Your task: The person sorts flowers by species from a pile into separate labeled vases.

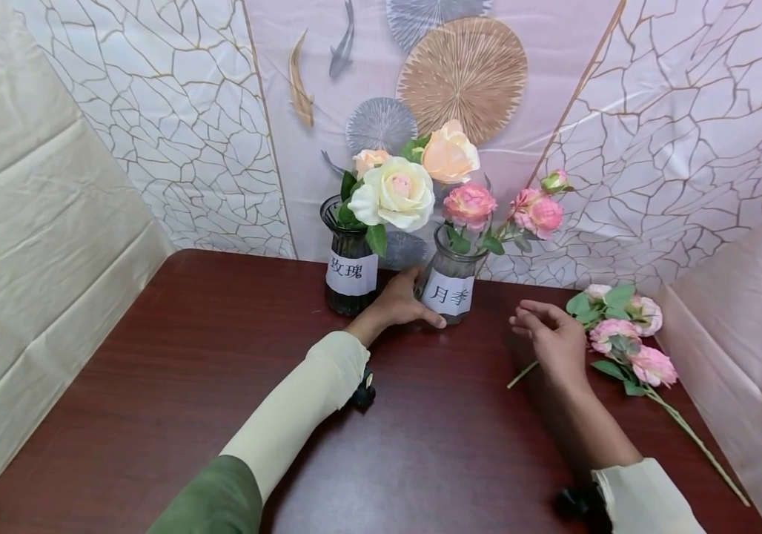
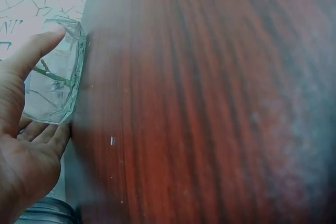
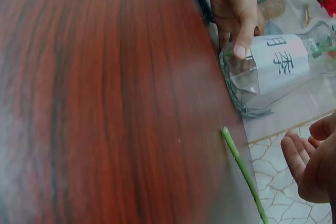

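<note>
My left hand [image 1: 396, 300] grips the lower part of a clear glass vase [image 1: 459, 265], thumb in front and fingers behind. A white paper label [image 1: 448, 295] with black characters is on this vase, and pink flowers [image 1: 470, 205] stand in it. In the left wrist view, a green stem [image 2: 58, 77] shows through the glass. My right hand [image 1: 557, 345] hovers to the right of the vase, fingers loosely bent, holding nothing. Beside it, pink artificial flowers [image 1: 614, 335] lie on the table; one cut stem end [image 3: 241, 169] shows in the right wrist view.
A dark ribbed glass vase [image 1: 343, 302] with a label [image 1: 352, 273] stands just left of my left hand. It holds cream and peach roses [image 1: 397, 193]. A patterned backdrop [image 1: 194, 133] rises behind the dark red wooden table [image 1: 174, 356]; cloth walls [image 1: 34, 222] flank it.
</note>
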{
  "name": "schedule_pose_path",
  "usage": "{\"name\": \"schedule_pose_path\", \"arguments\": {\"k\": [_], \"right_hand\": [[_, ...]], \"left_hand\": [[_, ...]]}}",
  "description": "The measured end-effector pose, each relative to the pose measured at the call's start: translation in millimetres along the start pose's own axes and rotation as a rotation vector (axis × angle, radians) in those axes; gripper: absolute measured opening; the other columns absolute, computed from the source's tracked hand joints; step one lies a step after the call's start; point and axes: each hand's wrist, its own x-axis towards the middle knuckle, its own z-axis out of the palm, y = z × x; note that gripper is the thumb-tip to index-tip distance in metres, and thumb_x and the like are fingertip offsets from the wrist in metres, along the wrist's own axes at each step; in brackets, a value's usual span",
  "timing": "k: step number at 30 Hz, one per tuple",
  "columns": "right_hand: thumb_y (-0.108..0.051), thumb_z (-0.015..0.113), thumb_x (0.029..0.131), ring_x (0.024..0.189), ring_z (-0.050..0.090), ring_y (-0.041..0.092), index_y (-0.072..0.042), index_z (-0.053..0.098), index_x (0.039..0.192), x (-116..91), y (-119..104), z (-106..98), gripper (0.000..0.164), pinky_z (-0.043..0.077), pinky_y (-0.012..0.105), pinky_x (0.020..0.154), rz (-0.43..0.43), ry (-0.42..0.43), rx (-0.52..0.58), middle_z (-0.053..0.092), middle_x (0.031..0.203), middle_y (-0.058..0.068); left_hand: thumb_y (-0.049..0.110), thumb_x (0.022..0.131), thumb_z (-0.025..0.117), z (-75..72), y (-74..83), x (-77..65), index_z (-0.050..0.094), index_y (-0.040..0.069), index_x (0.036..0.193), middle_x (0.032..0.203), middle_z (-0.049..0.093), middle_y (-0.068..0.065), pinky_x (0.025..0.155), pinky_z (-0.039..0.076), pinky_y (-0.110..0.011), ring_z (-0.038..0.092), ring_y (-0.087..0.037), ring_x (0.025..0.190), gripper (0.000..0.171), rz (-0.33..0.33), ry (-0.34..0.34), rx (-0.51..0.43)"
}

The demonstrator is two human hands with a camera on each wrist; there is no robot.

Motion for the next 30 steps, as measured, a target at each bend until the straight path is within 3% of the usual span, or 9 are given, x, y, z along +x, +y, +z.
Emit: {"name": "schedule_pose_path", "arguments": {"k": [9, 16, 20, 30], "right_hand": [[-0.009, 0.074, 0.108, 0.082, 0.081, 0.001, -0.001, 0.076, 0.128, 2, 4, -14, 0.021, 0.067, 0.02, 0.082, 0.041, 0.026, 0.022, 0.08, 0.089, -0.019], [-0.002, 0.075, 0.106, 0.079, 0.082, 0.005, -0.007, 0.079, 0.114, 3, 7, -24, 0.011, 0.068, 0.021, 0.08, 0.073, 0.064, 0.148, 0.082, 0.087, -0.012], [0.003, 0.074, 0.105, 0.076, 0.082, 0.006, -0.008, 0.08, 0.109, 3, 11, -30, 0.014, 0.068, 0.022, 0.077, 0.074, 0.093, 0.204, 0.082, 0.085, -0.009], [0.005, 0.071, 0.105, 0.067, 0.081, 0.007, -0.02, 0.08, 0.09, 7, 20, -56, 0.03, 0.067, 0.023, 0.066, 0.158, 0.125, 0.196, 0.081, 0.077, -0.008]], "left_hand": [[0.008, 0.072, 0.103, 0.1, -0.7, 3.8, 0.028, 0.019, 0.18, 0.183, 0.04, -0.011, 0.138, 0.034, -0.052, 0.041, -0.033, 0.167, 0.132, 0.022, -0.059, -0.103], [0.012, 0.072, 0.103, -1.3, -4.0, 7.2, 0.03, 0.017, 0.179, 0.179, 0.046, -0.01, 0.138, 0.036, -0.05, 0.044, -0.031, 0.165, 0.129, 0.055, -0.066, -0.062], [0.014, 0.073, 0.104, -3.6, -3.1, 7.8, 0.03, 0.017, 0.179, 0.179, 0.046, -0.01, 0.138, 0.036, -0.049, 0.044, -0.031, 0.165, 0.13, 0.052, -0.077, -0.047], [0.017, 0.074, 0.104, -4.4, -3.9, 7.1, 0.027, 0.019, 0.181, 0.184, 0.04, -0.007, 0.139, 0.035, -0.049, 0.037, -0.028, 0.17, 0.131, 0.031, -0.085, -0.041]]}}
